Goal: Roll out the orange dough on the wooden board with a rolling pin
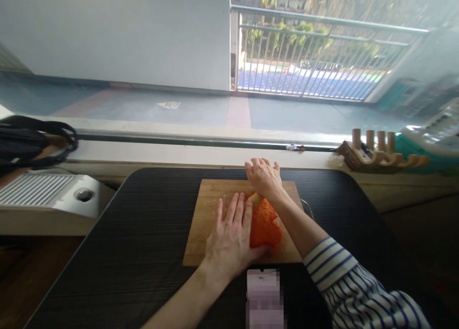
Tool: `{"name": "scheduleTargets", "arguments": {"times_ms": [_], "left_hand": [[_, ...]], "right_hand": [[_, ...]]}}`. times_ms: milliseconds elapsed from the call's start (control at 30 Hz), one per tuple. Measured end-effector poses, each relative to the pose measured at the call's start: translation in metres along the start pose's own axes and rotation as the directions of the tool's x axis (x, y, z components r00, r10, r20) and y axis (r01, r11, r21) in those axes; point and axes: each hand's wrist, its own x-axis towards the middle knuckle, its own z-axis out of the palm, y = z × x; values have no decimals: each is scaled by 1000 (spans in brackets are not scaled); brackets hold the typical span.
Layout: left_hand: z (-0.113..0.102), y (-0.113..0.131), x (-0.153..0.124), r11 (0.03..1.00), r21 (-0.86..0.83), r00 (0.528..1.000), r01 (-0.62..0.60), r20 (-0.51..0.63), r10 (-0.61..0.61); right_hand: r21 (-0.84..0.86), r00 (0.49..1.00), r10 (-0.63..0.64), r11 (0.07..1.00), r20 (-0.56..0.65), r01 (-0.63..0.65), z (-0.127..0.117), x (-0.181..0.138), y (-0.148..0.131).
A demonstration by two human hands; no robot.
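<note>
A lump of bright orange dough (265, 226) with a rough, cracked surface lies on a wooden cutting board (211, 214). My left hand (231, 235) is flat, its fingers stretched forward along the dough's left side and its thumb at the near edge. At the dough's far end, my right hand (264, 178) is over a pale wooden rod that looks like a rolling pin (256, 199). Only a short piece of the rod shows; the palm hides the rest. The fingers of this hand bend over toward the board's far edge.
The board rests on a black table (143, 224). A phone (263, 290) lies at its near side, partly blurred out. Behind is a white windowsill (179, 152) with a wooden rack (376, 154) at right. A black bag (28, 142) and a white slatted unit (53, 200) are at left.
</note>
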Motion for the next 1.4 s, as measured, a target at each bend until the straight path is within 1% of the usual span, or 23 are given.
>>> {"name": "scheduleTargets", "arguments": {"times_ms": [133, 233, 333, 600, 700, 767, 967, 1133, 1400], "left_hand": [[-1, 2, 0, 1000, 1, 1000, 3, -8, -3], [-1, 3, 0, 1000, 8, 1000, 6, 0, -7], [-2, 3, 0, 1000, 17, 1000, 14, 5, -14], [-3, 0, 3, 1000, 19, 999, 24, 35, -25], [-2, -1, 4, 999, 9, 999, 36, 36, -36], [-1, -2, 4, 999, 4, 999, 34, 32, -34], [-2, -1, 3, 1000, -6, 1000, 18, 25, -18], [-4, 3, 3, 1000, 12, 1000, 13, 13, -13], [-6, 9, -2, 999, 48, 1000, -15, -9, 16]], "right_hand": [[-1, 999, 45, 999, -17, -45, -6, -16, 10], [-1, 998, 57, 998, -18, -57, -8, -20, 11], [1, 999, 51, 999, 3, -51, -4, -12, 8], [-32, 994, 20, 999, 110, -17, 5, 15, -7], [-34, 991, 3, 999, 135, 2, 6, 20, -11], [-36, 991, 3, 999, 130, 1, 5, 19, -11], [-47, 996, 74, 996, 56, -71, 0, -2, 2], [-51, 996, 92, 994, -17, -93, -3, -22, 14], [-5, 988, 143, 990, -53, -143, -9, -54, 26]]}}
